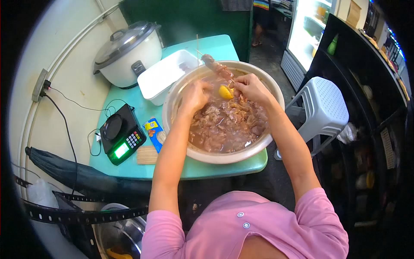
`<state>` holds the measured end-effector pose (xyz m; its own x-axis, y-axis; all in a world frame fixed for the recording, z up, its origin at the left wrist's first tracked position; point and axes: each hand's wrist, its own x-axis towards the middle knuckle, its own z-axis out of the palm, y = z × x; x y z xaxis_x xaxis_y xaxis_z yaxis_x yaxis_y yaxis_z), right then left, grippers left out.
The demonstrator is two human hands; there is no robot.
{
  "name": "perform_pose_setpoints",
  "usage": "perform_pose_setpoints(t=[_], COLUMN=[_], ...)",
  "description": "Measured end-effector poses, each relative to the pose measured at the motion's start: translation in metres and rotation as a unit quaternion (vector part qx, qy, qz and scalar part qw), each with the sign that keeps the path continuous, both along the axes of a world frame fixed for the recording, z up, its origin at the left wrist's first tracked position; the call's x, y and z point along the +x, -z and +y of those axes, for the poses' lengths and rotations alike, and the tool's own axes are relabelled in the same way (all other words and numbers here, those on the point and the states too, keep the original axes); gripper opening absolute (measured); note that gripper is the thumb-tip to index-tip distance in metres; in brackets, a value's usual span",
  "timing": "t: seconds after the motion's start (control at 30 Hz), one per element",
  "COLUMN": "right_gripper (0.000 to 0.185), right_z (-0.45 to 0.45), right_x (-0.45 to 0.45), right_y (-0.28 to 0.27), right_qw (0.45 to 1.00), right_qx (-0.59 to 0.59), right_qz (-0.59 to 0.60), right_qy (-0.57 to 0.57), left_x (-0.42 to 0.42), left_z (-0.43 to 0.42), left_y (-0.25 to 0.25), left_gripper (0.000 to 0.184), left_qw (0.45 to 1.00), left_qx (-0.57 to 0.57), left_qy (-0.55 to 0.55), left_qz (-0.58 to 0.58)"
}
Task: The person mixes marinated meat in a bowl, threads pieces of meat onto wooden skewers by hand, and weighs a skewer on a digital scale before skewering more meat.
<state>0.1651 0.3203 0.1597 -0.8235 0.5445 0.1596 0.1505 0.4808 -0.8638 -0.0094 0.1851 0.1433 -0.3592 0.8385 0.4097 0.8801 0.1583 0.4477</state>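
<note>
A wide basin [169, 125] holds raw sliced meat [228, 123] in brownish liquid, with a yellow citrus half [225, 91] lying on top. My right hand [250, 87] pinches the lower end of a meat skewer [217, 67], which slants up to the left over the far part of the basin. Pieces of meat are bunched along its stick, and the thin tip pokes out at the top. Over the basin's left side, my left hand [197, 96] has its fingers curled inward. Those fingertips are slightly blurred, and whatever they may hold is hidden.
Behind the basin's left rim stands a white tray [159, 77], beside a large rice cooker [129, 56]. A digital scale [120, 134], bamboo sticks [147, 155] and a blue packet [154, 131] lie left on the turquoise table [207, 172]. Stacked stools [321, 108] stand right.
</note>
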Motion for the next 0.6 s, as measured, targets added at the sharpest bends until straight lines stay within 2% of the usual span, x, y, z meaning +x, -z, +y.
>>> perform_pose_setpoints(t=[0.03, 0.1, 0.17, 0.23, 0.3, 0.37, 0.43, 0.5, 0.53, 0.6], right_gripper=[0.02, 0.02, 0.02, 0.02, 0.021, 0.02, 0.019, 0.019, 0.019, 0.019], right_z=[0.0, 0.0, 0.002, 0.006, 0.01, 0.01, 0.012, 0.012, 0.011, 0.011], right_x=[0.0, 0.001, 0.001, 0.0, -0.002, -0.001, -0.001, 0.0, 0.0, 0.001], right_y=[-0.001, -0.001, 0.0, 0.003, 0.005, 0.006, 0.006, 0.007, 0.007, 0.006], right_qw=[1.0, 1.0, 0.999, 0.998, 0.995, 0.993, 0.991, 0.989, 0.989, 0.988], right_qx=[-0.001, -0.003, 0.016, 0.035, 0.06, 0.064, 0.067, 0.075, 0.075, 0.091], right_qz=[0.001, 0.005, 0.009, 0.015, 0.023, 0.031, 0.042, 0.054, 0.056, 0.043], right_qy=[0.002, 0.022, 0.039, 0.055, 0.077, 0.092, 0.106, 0.112, 0.115, 0.121], left_x=[0.004, 0.015, 0.026, 0.042, 0.059, 0.068, 0.073, 0.074, 0.074, 0.067], left_z=[0.0, 0.001, 0.005, 0.012, 0.014, 0.02, 0.029, 0.033, 0.033, 0.032], left_y=[-0.002, -0.006, -0.003, -0.002, 0.0, 0.014, 0.022, 0.026, 0.025, 0.018], left_gripper=[0.02, 0.015, 0.015, 0.014, 0.017, 0.019, 0.019, 0.017, 0.017, 0.016], left_qw=[1.0, 0.983, 0.98, 0.981, 0.983, 0.967, 0.965, 0.97, 0.969, 0.978], left_qx=[-0.001, -0.113, -0.112, -0.047, -0.071, 0.015, -0.02, -0.022, -0.022, -0.062], left_qy=[0.002, 0.134, 0.164, 0.189, 0.172, 0.254, 0.261, 0.213, 0.215, 0.198], left_qz=[0.001, -0.044, -0.033, -0.014, 0.0, 0.029, 0.028, 0.119, 0.121, -0.007])
